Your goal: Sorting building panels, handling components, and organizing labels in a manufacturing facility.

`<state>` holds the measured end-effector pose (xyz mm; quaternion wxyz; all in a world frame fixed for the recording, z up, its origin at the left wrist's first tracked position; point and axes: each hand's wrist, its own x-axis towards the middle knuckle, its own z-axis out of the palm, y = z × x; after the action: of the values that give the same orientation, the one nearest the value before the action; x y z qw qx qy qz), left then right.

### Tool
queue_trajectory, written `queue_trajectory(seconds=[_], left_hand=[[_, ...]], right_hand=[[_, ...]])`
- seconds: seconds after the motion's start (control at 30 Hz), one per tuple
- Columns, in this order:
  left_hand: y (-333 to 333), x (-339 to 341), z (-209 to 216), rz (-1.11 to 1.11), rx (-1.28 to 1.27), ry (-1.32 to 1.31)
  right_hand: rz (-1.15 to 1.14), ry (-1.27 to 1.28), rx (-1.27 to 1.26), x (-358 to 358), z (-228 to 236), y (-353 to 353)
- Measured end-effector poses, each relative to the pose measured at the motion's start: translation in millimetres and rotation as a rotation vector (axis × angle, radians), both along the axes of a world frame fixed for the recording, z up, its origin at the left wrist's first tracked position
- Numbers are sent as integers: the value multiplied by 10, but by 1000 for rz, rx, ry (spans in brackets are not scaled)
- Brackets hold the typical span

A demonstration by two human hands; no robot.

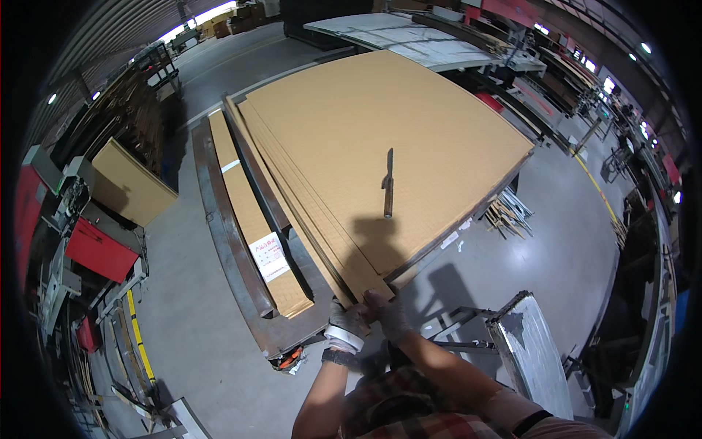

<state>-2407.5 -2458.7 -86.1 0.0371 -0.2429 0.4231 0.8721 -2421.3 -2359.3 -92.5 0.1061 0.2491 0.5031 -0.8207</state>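
Observation:
My left hand point(345, 319) and my right hand point(386, 312), both in pale gloves, are side by side at the near end of the long brown cardboard strips point(307, 211). Both appear closed round the strip ends, though part of the fingers is hidden. The strips lie along the left edge of a large brown cardboard sheet point(431, 124). On that sheet lies a knife point(388, 183) with a dark blade and a worn handle, apart from my hands.
Left of the strips, a narrow cardboard bundle point(243, 194) with a white label point(269, 257) lies on a dark metal table point(212, 197). A worn metal stand point(530, 351) is at my right. A red machine point(99, 250) stands at left, and a cardboard panel point(130, 183) leans behind it.

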Motion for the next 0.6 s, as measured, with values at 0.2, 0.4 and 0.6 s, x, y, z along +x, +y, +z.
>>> queue_trajectory(seconds=[0.2, 0.4, 0.6], left_hand=[[-205, -179, -199, 12, 75, -48], [-227, -161, 150, -147, -158, -75], [-374, -54, -59, -249, -225, 102]], right_hand=[[86, 193, 95, -63, -17, -90], [49, 45, 83, -10, -26, -75], [48, 33, 232, 54, 89, -143]])
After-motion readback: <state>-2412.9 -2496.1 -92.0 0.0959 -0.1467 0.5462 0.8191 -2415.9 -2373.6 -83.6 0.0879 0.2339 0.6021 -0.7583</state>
